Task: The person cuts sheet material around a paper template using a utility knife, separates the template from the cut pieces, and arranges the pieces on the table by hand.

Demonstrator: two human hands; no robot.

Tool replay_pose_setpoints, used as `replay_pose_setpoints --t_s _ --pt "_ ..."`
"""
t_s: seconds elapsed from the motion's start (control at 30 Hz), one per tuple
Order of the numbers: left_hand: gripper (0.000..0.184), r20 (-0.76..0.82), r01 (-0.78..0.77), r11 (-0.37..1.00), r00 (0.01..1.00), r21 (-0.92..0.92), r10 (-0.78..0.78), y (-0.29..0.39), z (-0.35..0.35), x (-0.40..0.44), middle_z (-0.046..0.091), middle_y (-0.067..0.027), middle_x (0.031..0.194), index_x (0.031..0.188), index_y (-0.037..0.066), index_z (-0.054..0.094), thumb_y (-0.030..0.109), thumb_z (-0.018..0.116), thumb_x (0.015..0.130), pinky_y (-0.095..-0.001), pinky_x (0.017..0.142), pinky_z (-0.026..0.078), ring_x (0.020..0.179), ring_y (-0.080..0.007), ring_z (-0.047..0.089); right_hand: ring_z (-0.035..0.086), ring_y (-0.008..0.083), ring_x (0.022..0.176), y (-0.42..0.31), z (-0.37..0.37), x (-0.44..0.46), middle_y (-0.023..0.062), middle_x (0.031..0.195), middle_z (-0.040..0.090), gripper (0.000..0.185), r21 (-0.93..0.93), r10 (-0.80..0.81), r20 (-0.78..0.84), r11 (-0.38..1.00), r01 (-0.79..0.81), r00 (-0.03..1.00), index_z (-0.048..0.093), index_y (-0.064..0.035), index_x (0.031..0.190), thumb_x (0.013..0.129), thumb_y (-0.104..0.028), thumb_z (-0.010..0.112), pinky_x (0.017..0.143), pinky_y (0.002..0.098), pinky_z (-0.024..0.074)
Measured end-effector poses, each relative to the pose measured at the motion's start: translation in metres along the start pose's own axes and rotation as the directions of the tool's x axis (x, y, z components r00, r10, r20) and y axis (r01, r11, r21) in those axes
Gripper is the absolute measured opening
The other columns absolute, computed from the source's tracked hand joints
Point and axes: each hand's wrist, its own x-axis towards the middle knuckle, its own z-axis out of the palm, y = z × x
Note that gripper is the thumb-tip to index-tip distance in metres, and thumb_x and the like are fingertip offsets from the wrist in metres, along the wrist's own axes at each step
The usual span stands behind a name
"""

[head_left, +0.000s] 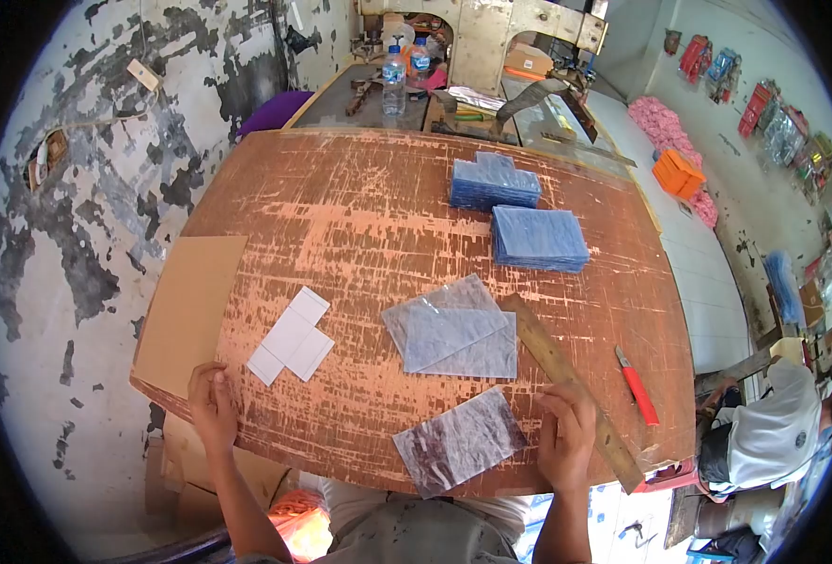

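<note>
My left hand (213, 406) rests at the table's left front edge, beside a brown cardboard sheet (188, 315), its fingers bent and apart with nothing in them. On the right, my right hand (567, 428) is over the table with curled, slightly spread fingers, between a clear plastic piece (461, 440) and a long metal ruler (580, 395). Two overlapping translucent sheets (458, 329) lie farther back at the middle. A white cut paper shape (290, 336) lies flat right of the cardboard. Beyond the ruler is a red-handled cutter (637, 387).
Two stacks of bluish plastic sheets, one (494, 183) behind the other (539, 238), stand at the scratched table's (341, 226) back right. Water bottles (394, 83) and a machine (491, 47) are beyond it. Another person (775, 428) is at the far right.
</note>
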Motion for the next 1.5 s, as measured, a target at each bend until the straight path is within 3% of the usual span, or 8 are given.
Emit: replay_pose_setpoints --t_s 0.07,0.13,0.23,0.57,0.63,0.73,0.83,1.5 --pt "0.009 -0.034 -0.041 0.999 0.999 0.032 0.042 0.004 0.003 0.001 0.073 -0.0161 0.124 0.116 -0.003 0.070 0.004 0.066 0.111 -0.0404 0.104 0.054 0.119 -0.0311 0.069 0.071 0.0370 0.112 0.003 -0.004 0.003 0.0152 0.119 0.076 0.021 -0.071 -0.022 -0.027 0.997 0.020 0.999 0.079 -0.0034 0.114 0.094 0.001 0.080 0.098 0.0461 0.0552" --pt "0.008 -0.066 -0.077 0.995 0.995 0.062 0.081 0.007 0.005 0.001 0.073 -0.0160 0.124 0.116 -0.002 0.070 0.002 0.067 0.110 -0.0406 0.105 0.054 0.119 -0.0310 0.069 0.064 0.0388 0.129 0.004 -0.013 0.003 0.0161 0.133 0.071 0.032 -0.110 0.165 0.002 0.980 -0.163 0.986 0.076 -0.0056 0.128 0.096 -0.006 0.079 0.116 0.0563 0.0427" --pt "0.009 -0.020 -0.096 0.991 0.995 0.089 0.098 0.010 0.006 0.001 0.073 -0.0158 0.124 0.117 -0.002 0.070 0.003 0.069 0.109 -0.0418 0.106 0.054 0.118 -0.0313 0.069 0.059 0.0411 0.138 0.011 -0.020 0.002 0.0190 0.144 0.066 0.039 -0.222 0.288 0.066 0.938 -0.268 0.955 0.071 -0.0054 0.138 0.100 -0.014 0.078 0.123 0.0578 0.0376" --pt "0.009 -0.028 0.059 0.994 0.998 -0.094 -0.062 -0.001 0.013 -0.001 0.072 -0.0157 0.128 0.109 -0.001 0.071 0.008 0.072 0.108 -0.0426 0.106 0.055 0.123 -0.0329 0.068 0.051 0.0483 0.148 0.018 -0.013 -0.007 0.0243 0.156 0.057 0.048 -0.287 0.364 0.191 0.909 -0.303 0.911 0.066 -0.0026 0.141 0.102 -0.026 0.079 0.133 0.0643 0.0285" --pt "0.010 -0.085 0.085 0.979 0.991 -0.185 -0.103 -0.003 0.015 -0.001 0.072 -0.0159 0.131 0.107 0.000 0.072 0.010 0.073 0.108 -0.0441 0.109 0.053 0.127 -0.0336 0.066 0.052 0.0461 0.148 0.013 -0.006 -0.004 0.0228 0.158 0.057 0.038 -0.208 0.450 0.048 0.878 -0.432 0.892 0.069 -0.0045 0.132 0.100 -0.021 0.081 0.131 0.0619 0.0301" --pt "0.010 -0.059 -0.054 0.998 0.997 0.040 0.056 -0.006 0.007 -0.002 0.075 -0.0146 0.135 0.104 0.002 0.072 0.011 0.076 0.105 -0.0474 0.114 0.050 0.134 -0.0352 0.063 0.050 0.0463 0.152 0.020 -0.005 -0.007 0.0239 0.161 0.056 0.032 -0.370 0.399 0.151 0.871 -0.322 0.905 0.068 -0.0050 0.125 0.100 -0.021 0.081 0.135 0.0645 0.0239" --pt "0.011 0.058 -0.109 0.968 0.993 0.228 0.098 0.000 0.005 0.000 0.075 -0.0137 0.140 0.101 0.003 0.073 0.012 0.078 0.101 -0.0485 0.117 0.048 0.137 -0.0365 0.062 0.048 0.0462 0.155 0.016 -0.006 -0.005 0.0236 0.162 0.055 0.026 -0.282 0.388 0.096 0.894 -0.348 0.917 0.069 -0.0057 0.119 0.100 -0.020 0.080 0.138 0.0659 0.0194" --pt "0.012 0.056 -0.086 0.971 0.996 0.225 0.075 0.014 0.007 0.001 0.076 -0.0134 0.138 0.098 0.001 0.077 0.013 0.080 0.099 -0.0471 0.113 0.049 0.133 -0.0371 0.063 0.051 0.0477 0.151 0.018 -0.008 -0.009 0.0222 0.162 0.055 0.019 -0.257 0.355 0.111 0.913 -0.318 0.928 0.073 -0.0027 0.114 0.099 -0.012 0.081 0.124 0.0586 0.0417"
